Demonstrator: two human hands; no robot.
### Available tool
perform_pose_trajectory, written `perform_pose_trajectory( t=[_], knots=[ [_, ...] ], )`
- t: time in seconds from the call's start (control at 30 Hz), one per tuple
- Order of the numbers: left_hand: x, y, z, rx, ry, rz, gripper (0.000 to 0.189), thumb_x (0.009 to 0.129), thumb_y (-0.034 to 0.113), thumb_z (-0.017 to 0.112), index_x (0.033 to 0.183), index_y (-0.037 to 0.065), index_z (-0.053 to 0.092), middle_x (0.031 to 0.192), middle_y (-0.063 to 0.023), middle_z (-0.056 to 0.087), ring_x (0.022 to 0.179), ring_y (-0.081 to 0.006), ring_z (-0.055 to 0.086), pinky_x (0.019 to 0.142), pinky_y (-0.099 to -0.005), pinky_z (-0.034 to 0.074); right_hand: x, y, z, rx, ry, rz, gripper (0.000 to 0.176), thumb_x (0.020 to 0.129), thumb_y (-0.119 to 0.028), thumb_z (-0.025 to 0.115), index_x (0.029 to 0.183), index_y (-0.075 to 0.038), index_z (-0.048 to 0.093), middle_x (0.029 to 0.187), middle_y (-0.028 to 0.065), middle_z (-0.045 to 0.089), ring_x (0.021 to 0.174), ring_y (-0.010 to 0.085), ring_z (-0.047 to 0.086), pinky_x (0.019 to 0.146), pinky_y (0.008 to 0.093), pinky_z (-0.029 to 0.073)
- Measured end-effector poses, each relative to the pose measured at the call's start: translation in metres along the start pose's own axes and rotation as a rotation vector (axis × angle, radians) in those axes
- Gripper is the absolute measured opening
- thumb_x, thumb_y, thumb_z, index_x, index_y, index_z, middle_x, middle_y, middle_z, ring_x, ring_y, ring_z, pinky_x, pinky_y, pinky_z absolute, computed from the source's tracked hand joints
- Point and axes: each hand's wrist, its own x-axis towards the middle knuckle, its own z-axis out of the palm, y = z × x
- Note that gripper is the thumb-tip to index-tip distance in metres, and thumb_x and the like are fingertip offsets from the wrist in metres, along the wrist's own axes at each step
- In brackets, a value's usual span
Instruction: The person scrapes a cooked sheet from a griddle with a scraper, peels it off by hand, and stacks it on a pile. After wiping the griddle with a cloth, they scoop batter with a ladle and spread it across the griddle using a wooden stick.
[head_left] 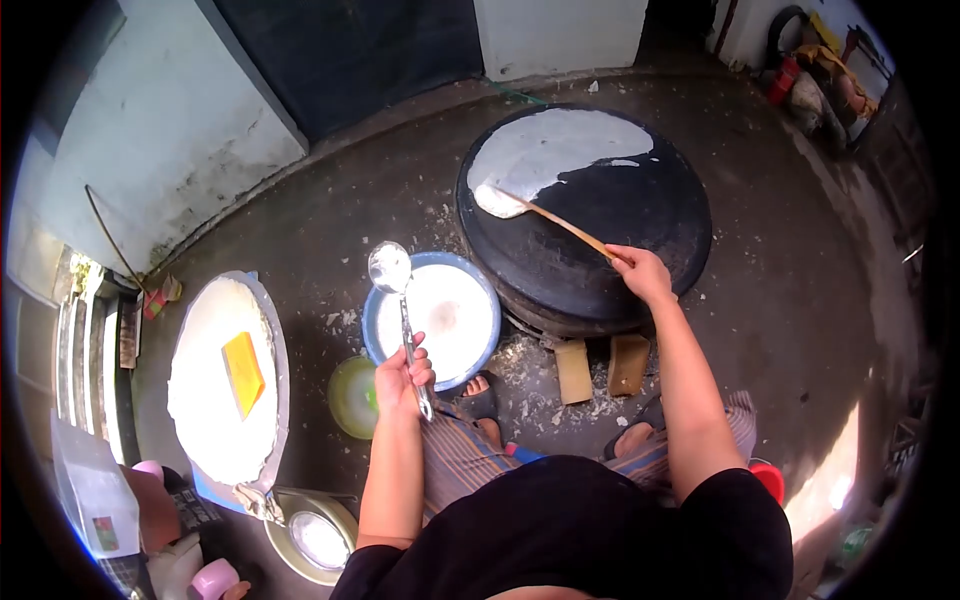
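Observation:
My right hand (642, 274) is closed round the end of a wooden stick (570, 228). The stick's far end touches white batter (540, 150), which covers the upper left part of a large round black griddle (620, 230). In my left hand (405, 376) is the handle of a metal ladle (390, 267), its bowl raised over the upper left rim of a blue basin (493, 335) of white liquid. Bare black surface shows on the griddle's right and lower parts.
Left of the basin stand a green bowl (352, 398) and a round board with white sheets (215, 400), a yellow block (243, 372) on top. Two bricks (574, 372) lean below the griddle. A pot (285, 545) stands lower left.

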Motion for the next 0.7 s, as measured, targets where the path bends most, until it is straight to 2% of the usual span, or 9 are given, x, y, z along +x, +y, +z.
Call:
perform_pose_trajectory(
  t=[0.07,0.13,0.17,0.37,0.4,0.47,0.5,0.57,0.7],
  knots=[
    [-0.002,-0.001,0.0,-0.007,-0.008,-0.004,0.029,0.092,0.016,0.032,0.107,-0.006,0.044,0.071,-0.007,0.044,0.05,-0.0103,0.035,0.04,-0.0205,0.03,0.005,0.022,0.02,0.038,0.156,0.003,0.027,0.084,-0.016,0.053,0.11,-0.014,0.059,0.091,0.0079,0.065,0.081,0.0168,0.06,0.075,0.0252,0.044],
    [-0.003,0.001,0.0,-0.005,-0.019,-0.007,0.029,0.092,0.016,0.031,0.107,-0.006,0.044,0.072,-0.007,0.044,0.05,-0.0103,0.035,0.041,-0.0204,0.03,0.011,0.043,0.056,0.214,0.067,-0.098,0.027,0.085,-0.014,0.051,0.11,-0.01,0.059,0.092,0.0095,0.065,0.084,0.0158,0.059,0.077,0.0251,0.043],
    [-0.001,0.001,0.0,-0.016,-0.028,-0.02,0.029,0.092,0.016,0.031,0.107,-0.006,0.044,0.072,-0.007,0.044,0.05,-0.0103,0.035,0.041,-0.0204,0.03,0.0,0.029,0.06,0.222,-0.02,-0.074,0.026,0.086,-0.014,0.05,0.11,-0.008,0.059,0.093,0.0093,0.065,0.087,0.0141,0.058,0.078,0.0251,0.043],
    [-0.005,0.004,-0.004,-0.061,-0.043,-0.061,0.03,0.092,0.017,0.03,0.108,-0.005,0.044,0.072,-0.0072,0.044,0.05,-0.0104,0.035,0.041,-0.0206,0.03,-0.089,-0.001,0.057,0.092,-0.031,-0.075,0.029,0.082,-0.019,0.054,0.11,-0.013,0.059,0.078,0.013,0.062,0.06,0.0148,0.055,0.063,0.0274,0.045],
    [-0.005,0.005,-0.005,-0.068,-0.034,-0.064,0.03,0.092,0.017,0.03,0.108,-0.005,0.044,0.072,-0.0072,0.044,0.051,-0.0104,0.035,0.041,-0.0208,0.031,-0.109,-0.005,0.053,0.059,-0.078,-0.076,0.039,0.08,-0.019,0.057,0.118,-0.013,0.053,0.076,0.0138,0.062,0.059,0.0153,0.054,0.062,0.0274,0.044],
    [-0.006,0.008,-0.01,-0.089,-0.052,-0.073,0.031,0.093,0.017,0.03,0.108,-0.005,0.044,0.072,-0.0074,0.044,0.051,-0.0106,0.035,0.041,-0.021,0.031,-0.135,0.014,0.071,0.195,-0.184,-0.019,0.048,0.08,-0.014,0.055,0.126,-0.012,0.044,0.075,0.0168,0.061,0.06,0.022,0.058,0.06,0.0319,0.046],
    [-0.006,0.009,-0.012,-0.109,-0.066,-0.079,0.031,0.093,0.017,0.03,0.109,-0.005,0.044,0.072,-0.0075,0.044,0.051,-0.0107,0.035,0.041,-0.0213,0.031,-0.138,0.013,0.075,0.19,-0.187,-0.021,0.048,0.08,-0.014,0.055,0.126,-0.012,0.044,0.075,0.0168,0.061,0.06,0.022,0.058,0.06,0.0319,0.046],
    [-0.008,0.01,-0.013,-0.112,-0.077,-0.076,0.031,0.093,0.017,0.03,0.109,-0.005,0.043,0.072,-0.0077,0.044,0.051,-0.0109,0.036,0.041,-0.0215,0.031,-0.146,-0.002,0.087,-0.129,0.102,-0.253,0.053,0.081,-0.011,0.051,0.131,-0.006,0.032,0.077,0.0201,0.06,0.062,0.0306,0.06,0.058,0.0374,0.047],
    [-0.008,0.013,-0.014,-0.091,-0.089,-0.078,0.031,0.093,0.017,0.029,0.11,-0.005,0.043,0.072,-0.0082,0.044,0.051,-0.0114,0.036,0.041,-0.022,0.031,-0.095,-0.064,0.13,-0.262,0.185,-0.291,0.055,0.082,-0.01,0.047,0.131,0.0,0.025,0.075,0.0199,0.06,0.064,0.035,0.059,0.057,0.0403,0.048]
  ],
)
